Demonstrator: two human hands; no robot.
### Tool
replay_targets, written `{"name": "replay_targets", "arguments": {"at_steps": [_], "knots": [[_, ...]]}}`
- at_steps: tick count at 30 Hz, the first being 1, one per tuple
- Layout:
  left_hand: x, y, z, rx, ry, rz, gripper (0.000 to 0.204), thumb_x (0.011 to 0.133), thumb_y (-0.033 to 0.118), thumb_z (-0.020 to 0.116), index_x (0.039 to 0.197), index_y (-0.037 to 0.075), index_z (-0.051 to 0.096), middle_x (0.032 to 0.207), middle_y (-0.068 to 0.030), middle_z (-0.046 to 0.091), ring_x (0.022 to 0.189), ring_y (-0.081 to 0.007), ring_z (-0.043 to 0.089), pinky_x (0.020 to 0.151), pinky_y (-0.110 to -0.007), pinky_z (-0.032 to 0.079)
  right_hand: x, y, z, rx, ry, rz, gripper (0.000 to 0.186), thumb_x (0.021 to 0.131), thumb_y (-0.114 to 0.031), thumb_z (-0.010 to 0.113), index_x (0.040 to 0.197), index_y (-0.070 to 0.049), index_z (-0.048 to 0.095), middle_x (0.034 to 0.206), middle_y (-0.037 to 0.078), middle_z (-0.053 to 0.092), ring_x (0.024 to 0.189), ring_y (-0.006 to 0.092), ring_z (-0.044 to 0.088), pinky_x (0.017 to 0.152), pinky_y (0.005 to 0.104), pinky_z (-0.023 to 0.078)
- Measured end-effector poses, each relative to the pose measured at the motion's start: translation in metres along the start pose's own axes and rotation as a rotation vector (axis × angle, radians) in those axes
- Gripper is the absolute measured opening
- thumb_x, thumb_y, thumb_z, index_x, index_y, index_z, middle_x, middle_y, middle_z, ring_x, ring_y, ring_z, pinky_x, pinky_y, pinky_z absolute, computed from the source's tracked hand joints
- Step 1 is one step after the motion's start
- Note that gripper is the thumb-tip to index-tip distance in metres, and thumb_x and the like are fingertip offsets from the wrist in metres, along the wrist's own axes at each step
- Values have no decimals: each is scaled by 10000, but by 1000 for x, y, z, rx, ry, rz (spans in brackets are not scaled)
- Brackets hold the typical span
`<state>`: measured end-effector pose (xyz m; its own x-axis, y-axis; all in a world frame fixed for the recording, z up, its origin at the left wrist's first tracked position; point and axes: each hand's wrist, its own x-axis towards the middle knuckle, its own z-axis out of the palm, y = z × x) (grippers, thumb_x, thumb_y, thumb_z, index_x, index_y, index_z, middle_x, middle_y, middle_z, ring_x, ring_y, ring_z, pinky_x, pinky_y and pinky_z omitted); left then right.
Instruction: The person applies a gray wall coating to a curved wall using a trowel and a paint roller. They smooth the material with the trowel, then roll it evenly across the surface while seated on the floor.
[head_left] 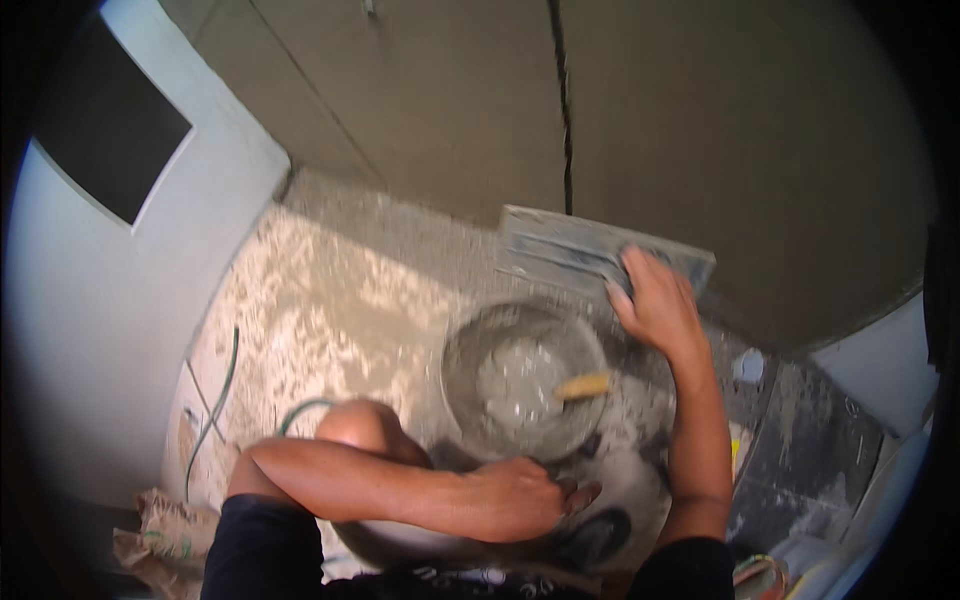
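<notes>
My right hand point(660, 308) is wrapped round the handle of a long rectangular plastering trowel point(560, 245). The flat grey trowel is at the foot of the brown-grey wall point(740, 150), across the lower end of a dark vertical groove point(562, 110). Below it stands a round bucket point(452, 375) caked with mortar, holding wet grey mortar point(520, 385). A yellowish tool handle point(583, 386) sticks out of the mix at its right side. My left hand point(520, 498) hangs loosely curled in front of my body, just below the bucket, with nothing visible in its fingers.
A white panel point(215, 180) with a dark square opening rises at the left. Splattered mortar covers the floor point(330, 290). A green hose point(215, 410) and a crumpled paper bag point(165, 530) lie at the left. Dark tiles point(800, 450) and a white round piece point(748, 366) are at the right.
</notes>
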<state>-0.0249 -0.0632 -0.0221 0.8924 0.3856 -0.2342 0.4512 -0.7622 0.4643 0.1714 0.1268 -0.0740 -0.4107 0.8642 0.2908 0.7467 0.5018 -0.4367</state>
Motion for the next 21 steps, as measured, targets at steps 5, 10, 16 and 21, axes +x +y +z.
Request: {"name": "replay_targets", "arguments": {"at_steps": [5,10,16,21], "knots": [[-8,9,2,-67,-47,14,599,810,94,574,1361,-129,506,840,-161,699,668,-273,720,587,-368,574,17,-42,45,-58,-277,-119,274,876,-223,667,1008,-19,539,1008,217,646,956,434,629,822,518,491],[-12,4,19,25,54,-16,537,799,134,595,1311,-26,587,798,-73,678,677,-221,695,575,-313,540,28,-50,81,-2,-481,-226,284,889,-234,669,1059,-17,600,1020,197,652,986,407,639,858,512,500],[-39,-7,67,-206,-313,44,110,807,193,640,830,110,708,817,-39,716,857,-223,717,690,-387,572,14,-18,32,201,-379,-102,285,901,-259,650,1076,-35,680,1042,155,639,1068,320,612,926,446,487],[1,-2,22,-242,-389,-68,182,809,217,664,875,60,731,1121,-187,666,979,-281,676,856,-490,561,-89,-1,14,-205,-65,263,183,823,-195,637,925,-57,701,972,93,640,966,325,610,774,547,495]]}}
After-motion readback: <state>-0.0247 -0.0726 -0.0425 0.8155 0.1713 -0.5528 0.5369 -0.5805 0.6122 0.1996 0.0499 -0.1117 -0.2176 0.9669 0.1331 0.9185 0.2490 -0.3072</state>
